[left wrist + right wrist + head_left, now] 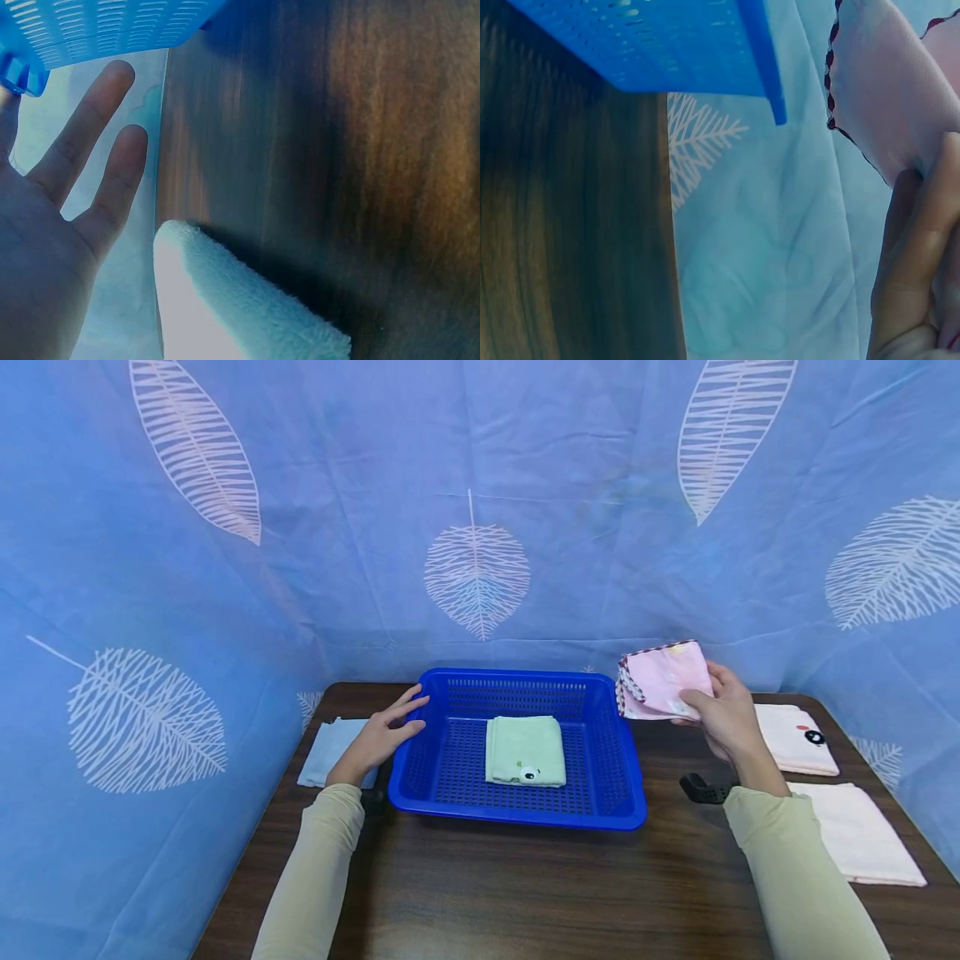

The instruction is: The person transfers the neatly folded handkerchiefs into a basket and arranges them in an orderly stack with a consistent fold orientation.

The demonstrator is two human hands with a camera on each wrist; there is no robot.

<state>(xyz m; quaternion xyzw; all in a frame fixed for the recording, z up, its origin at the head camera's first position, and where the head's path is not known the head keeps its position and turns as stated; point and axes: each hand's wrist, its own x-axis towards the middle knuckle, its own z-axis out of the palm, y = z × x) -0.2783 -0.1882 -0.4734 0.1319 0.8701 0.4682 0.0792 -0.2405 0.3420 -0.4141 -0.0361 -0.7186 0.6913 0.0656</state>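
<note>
My right hand point(731, 714) pinches a folded pink cloth point(667, 681) with a dark checked edge, thumb on top. It holds the cloth up beside the right rim of a blue plastic basket point(517, 821). In the right wrist view, fingers lie against the pink cloth point(892, 82). Inside the basket, a folded light green towel point(525, 747) with an eye pattern lies flat. At the basket's left rim, my left hand point(381, 735) rests with fingers spread. The left wrist view shows two of its fingers stretched out below the basket wall point(112, 34).
A folded light blue towel point(337, 747) lies left of the basket, partly behind the left hand. On the right are a white towel with a face pattern point(791, 739) and a larger pale towel point(862, 835). A blue leaf-print curtain point(360, 568) hangs behind the brown table point(525, 893).
</note>
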